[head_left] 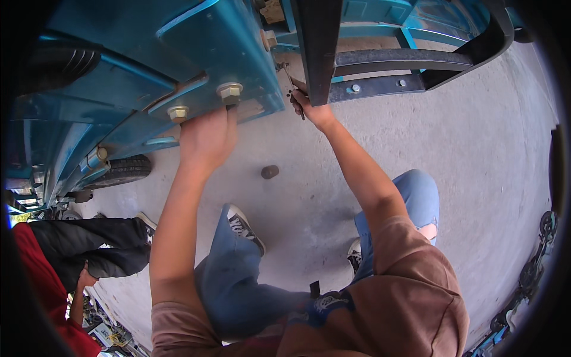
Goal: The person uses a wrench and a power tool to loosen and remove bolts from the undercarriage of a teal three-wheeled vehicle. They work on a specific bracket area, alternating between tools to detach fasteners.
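Our R grip (313, 111) is closed on a metal tool (289, 77) nr the black post (319, 50). Our L grip (208, 135) is at the blue panel (232, 50), fingers mostly hidden; can't tell its hold.

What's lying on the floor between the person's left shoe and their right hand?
As the head view shows it, a small brown lump lies on the grey floor between the left shoe and right hand. Its material isn't clear.

Bolts (230, 91) sit on the panel (238, 50), left of the bar (317, 50).
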`<state>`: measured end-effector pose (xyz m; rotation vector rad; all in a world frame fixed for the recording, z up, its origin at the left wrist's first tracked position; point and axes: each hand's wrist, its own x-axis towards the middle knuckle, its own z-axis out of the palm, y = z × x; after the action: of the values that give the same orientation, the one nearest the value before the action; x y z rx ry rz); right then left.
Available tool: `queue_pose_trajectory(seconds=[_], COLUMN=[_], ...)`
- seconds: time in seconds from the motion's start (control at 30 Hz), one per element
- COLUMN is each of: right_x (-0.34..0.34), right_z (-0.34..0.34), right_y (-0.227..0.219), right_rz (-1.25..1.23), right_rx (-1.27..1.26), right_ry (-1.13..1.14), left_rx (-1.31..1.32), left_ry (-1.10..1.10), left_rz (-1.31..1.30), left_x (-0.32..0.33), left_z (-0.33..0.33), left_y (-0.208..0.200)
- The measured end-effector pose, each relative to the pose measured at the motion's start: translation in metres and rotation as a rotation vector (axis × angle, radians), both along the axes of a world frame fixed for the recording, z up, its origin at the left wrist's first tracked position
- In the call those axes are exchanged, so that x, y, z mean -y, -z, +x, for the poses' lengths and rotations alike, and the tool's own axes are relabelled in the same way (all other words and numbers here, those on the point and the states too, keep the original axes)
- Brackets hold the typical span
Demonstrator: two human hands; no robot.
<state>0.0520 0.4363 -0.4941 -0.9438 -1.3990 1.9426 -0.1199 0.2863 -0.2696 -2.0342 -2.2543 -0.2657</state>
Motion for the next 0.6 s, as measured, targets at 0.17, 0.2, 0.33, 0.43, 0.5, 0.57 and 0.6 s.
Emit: queue_pose_trajectory(seconds=[0.17,0.2,0.33,0.43,0.5,0.57,0.6], right_x=[0.007,0.014,0.022,0.034,0.036,0.039,0.041], right_z=[-0.002,-0.005,-0.018,-0.032,-0.037,-0.040,-0.041], right_y=[-0.031,-0.034,-0.031,-0.047,-0.047,-0.048,-0.051], right_rz=[-0.162,-0.219,-0.258,-0.336,-0.365,-0.362,-0.343], right_rx=[-0.079,-0.166,-0.345,-0.428,-0.467,-0.427,-0.367], right_ry=[0.054,0.104,0.202,0.326,0.364,0.388,0.392], left_rx=[0.036,0.046,0.037,0.017,0.020,0.025,0.028], left_ry=[0.009,0.014,0.014,0.029,0.029,0.030,0.032], left_rz=[0.011,0.010,0.017,0.031,0.031,0.033,0.036], left_x=[-0.001,-0.002,-0.004,-0.002,-0.002,-0.002,-0.002], left_z=[0.000,0.000,0.001,0.000,0.000,0.001,0.002], left_y=[0.000,0.000,0.000,0.001,0.001,0.001,0.000])
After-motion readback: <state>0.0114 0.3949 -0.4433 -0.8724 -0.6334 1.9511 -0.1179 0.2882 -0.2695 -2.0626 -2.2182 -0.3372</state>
